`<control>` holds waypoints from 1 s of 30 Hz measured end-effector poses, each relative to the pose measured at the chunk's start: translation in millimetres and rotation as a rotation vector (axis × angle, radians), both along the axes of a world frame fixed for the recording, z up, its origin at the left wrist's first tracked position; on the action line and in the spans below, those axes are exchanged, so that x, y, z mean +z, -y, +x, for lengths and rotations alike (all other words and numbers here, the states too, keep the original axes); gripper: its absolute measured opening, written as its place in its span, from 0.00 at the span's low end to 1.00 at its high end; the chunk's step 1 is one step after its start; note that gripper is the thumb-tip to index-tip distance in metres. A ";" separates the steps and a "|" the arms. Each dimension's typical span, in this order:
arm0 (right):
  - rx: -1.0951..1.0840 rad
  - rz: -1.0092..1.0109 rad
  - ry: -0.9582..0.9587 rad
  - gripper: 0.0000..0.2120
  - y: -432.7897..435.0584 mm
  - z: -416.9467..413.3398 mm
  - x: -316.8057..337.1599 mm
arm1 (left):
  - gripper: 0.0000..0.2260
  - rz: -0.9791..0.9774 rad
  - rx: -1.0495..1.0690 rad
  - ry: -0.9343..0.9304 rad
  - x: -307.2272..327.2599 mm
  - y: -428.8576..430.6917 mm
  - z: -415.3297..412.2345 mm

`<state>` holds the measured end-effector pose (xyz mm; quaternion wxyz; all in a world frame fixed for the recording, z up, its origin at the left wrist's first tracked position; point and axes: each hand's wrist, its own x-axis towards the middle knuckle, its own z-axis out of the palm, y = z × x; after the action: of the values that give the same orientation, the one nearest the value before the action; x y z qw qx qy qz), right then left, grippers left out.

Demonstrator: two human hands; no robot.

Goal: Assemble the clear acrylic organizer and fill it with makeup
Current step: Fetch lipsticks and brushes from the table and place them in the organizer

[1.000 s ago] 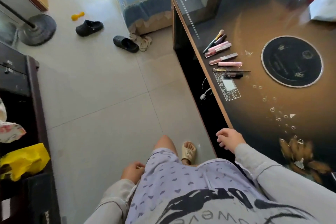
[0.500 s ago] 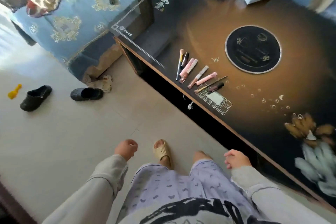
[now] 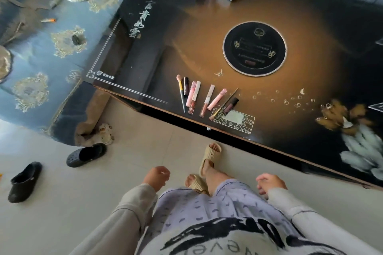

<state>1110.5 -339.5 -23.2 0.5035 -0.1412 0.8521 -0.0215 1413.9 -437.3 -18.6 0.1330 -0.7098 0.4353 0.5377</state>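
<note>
Makeup tubes line the tabletop edge; left hand and right hand hang loosely curled, grasping nothing.

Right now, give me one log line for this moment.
left hand: empty | right hand: empty | makeup: row at table edge, untouched | organizer: not in view

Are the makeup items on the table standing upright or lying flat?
Lying flat. The makeup items rest on their sides in a loose row near the table edge; none stands. Both hands hold nothing.
</note>
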 end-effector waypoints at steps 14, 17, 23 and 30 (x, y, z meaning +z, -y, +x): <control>0.139 -0.166 0.121 0.08 127.1 -3.4 11.6 | 0.10 -0.041 -0.093 0.028 4.7 89.7 -47.8; 0.206 -0.216 0.143 0.09 161.9 10.6 13.8 | 0.12 -0.158 -0.156 0.079 7.1 124.3 -68.0; 0.232 -0.271 0.064 0.08 231.1 34.7 1.2 | 0.13 -0.310 -0.310 0.059 -6.6 183.4 -116.2; 0.228 -0.210 -0.053 0.15 284.1 48.6 -25.5 | 0.20 -0.407 -0.433 0.148 -28.7 217.6 -153.4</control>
<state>1159.1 -623.6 -48.7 0.4628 -0.2892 0.8365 -0.0493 1260.5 -654.9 -47.3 0.1310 -0.6499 0.6643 0.3452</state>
